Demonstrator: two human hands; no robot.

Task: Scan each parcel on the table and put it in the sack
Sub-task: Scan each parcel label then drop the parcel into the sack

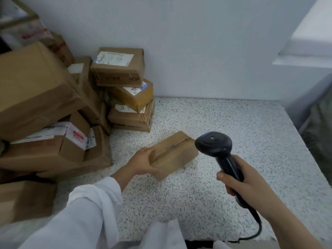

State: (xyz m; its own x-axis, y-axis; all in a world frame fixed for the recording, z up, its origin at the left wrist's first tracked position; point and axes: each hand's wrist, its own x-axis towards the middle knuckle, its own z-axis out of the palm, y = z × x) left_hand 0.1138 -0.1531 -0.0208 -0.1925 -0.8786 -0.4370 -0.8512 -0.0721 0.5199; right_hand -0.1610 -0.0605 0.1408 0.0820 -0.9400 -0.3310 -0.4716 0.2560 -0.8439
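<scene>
Held parcel: small brown cardboard parcel point(174, 153) on the speckled table point(233, 119), near its middle; the upper face shows a seam and a faint dark mark, not readable.
Left hand: left hand point(143, 162) grasps the parcel's near end, fingers over the top, thumb along the lower side.
Right hand: right hand point(242, 182) is wrapped round the handle of a black barcode scanner point(213, 142), whose head sits just beside the parcel's right corner.
Scanner cable: black cable point(258, 229) runs from the handle to the bottom edge, where it is cut off.
Top box label: top box point(118, 67) of a stack of 3 carries a white shipping label with print too small to read; dark handwriting on its front side is illegible.
Middle box label: middle box point(133, 94) has a barcode sticker with a blue strip.
Bottom box label: bottom box point(131, 117) has a white sticker with 1 handwritten mark like "J".
Left pile: large box point(36, 90) leans on a labelled box point(50, 146) with a red block and barcode, text blurred.
Right edge: dark woven material point(319, 123), blurred; cannot tell whether it is the sack.
</scene>
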